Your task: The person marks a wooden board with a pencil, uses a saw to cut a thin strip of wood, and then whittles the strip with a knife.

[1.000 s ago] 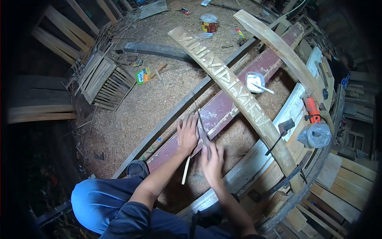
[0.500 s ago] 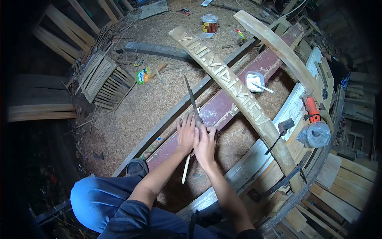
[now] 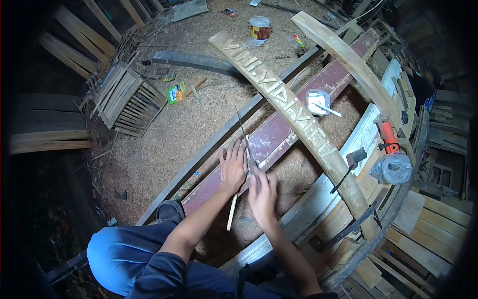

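Two hands work low over a sawdust-strewn floor, just past a knee in blue jeans point(image 3: 119, 254) and a dark shoe point(image 3: 169, 210). The right hand point(image 3: 262, 194) has come back toward the body since half a second ago, when it sat pressed against the left one. Its fingers are curled tight around the handle end of a long, thin metal file point(image 3: 244, 137). The file's tip has come back with it and now points less far out beyond the fingers.

The left hand point(image 3: 233, 167) has hardly shifted. It lies palm down with the fingers stretched flat and close together, gripping nothing. A thin pale stick point(image 3: 231, 212) runs out from under the heel of that hand toward the body, passing just to the left of the right wrist. Its upper part is covered by the left palm, so the file probably bears on it there, though the hands hide the contact. The blade crosses beside the left fingertips and rises past them.

Under both hands lies a dark red beam point(image 3: 318, 89). Beyond the fingertips, a curved plank with carved letters point(image 3: 284, 102) crosses it. A white bowl point(image 3: 317, 101) sits just beside the plank, and a paint can point(image 3: 260, 28) stands farthest off.
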`<action>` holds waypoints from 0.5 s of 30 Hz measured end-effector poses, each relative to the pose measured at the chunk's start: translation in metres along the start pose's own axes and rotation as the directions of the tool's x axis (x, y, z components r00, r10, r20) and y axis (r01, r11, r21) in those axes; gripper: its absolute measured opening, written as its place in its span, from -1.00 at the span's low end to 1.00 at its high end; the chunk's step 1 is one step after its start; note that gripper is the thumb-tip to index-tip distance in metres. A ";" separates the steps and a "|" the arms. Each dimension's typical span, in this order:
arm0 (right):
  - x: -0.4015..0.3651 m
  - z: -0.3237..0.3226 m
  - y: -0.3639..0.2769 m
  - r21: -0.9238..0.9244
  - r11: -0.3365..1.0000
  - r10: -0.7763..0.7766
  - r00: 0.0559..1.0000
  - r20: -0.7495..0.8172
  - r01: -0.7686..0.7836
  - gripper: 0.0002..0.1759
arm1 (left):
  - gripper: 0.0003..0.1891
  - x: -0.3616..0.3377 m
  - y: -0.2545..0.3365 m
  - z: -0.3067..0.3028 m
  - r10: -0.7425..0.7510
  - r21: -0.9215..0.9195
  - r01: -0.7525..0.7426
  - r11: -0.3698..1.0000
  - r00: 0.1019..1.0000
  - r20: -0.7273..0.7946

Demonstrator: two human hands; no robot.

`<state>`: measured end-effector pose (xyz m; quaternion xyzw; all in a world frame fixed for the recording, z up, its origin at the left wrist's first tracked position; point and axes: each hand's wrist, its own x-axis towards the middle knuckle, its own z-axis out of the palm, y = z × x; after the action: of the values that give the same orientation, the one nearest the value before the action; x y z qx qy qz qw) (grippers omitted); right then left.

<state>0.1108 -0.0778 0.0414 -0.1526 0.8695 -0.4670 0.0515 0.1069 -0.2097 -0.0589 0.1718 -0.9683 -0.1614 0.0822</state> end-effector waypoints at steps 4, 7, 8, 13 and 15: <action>-0.042 -0.017 0.007 -0.052 0.998 0.029 0.999 0.015 -0.028 -0.57 | -0.50 0.001 0.002 -0.001 -0.022 0.003 0.022 1.000 0.999 0.030; 0.008 0.014 0.010 -0.039 0.998 -0.058 0.998 -0.016 0.057 -0.62 | -0.49 0.003 0.000 -0.008 -0.004 -0.025 0.006 1.000 0.998 0.067; 0.020 0.023 0.007 -0.036 0.999 0.021 0.999 0.034 -0.019 -0.67 | -0.49 0.001 0.001 -0.009 0.008 0.000 -0.008 1.000 0.996 0.084; -0.012 -0.027 0.010 -0.055 0.998 0.005 1.000 0.004 -0.004 -0.59 | -0.55 0.001 0.004 -0.004 0.016 -0.032 -0.016 0.999 1.000 -0.004; -0.023 -0.035 0.016 -0.042 0.999 0.024 1.000 -0.007 -0.024 -0.62 | -0.56 0.007 0.002 -0.006 0.001 -0.017 -0.001 1.000 1.000 -0.005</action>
<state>0.1213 -0.0339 0.0462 -0.1418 0.8810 -0.4484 0.0512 0.1015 -0.2120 -0.0524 0.1708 -0.9669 -0.1691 0.0859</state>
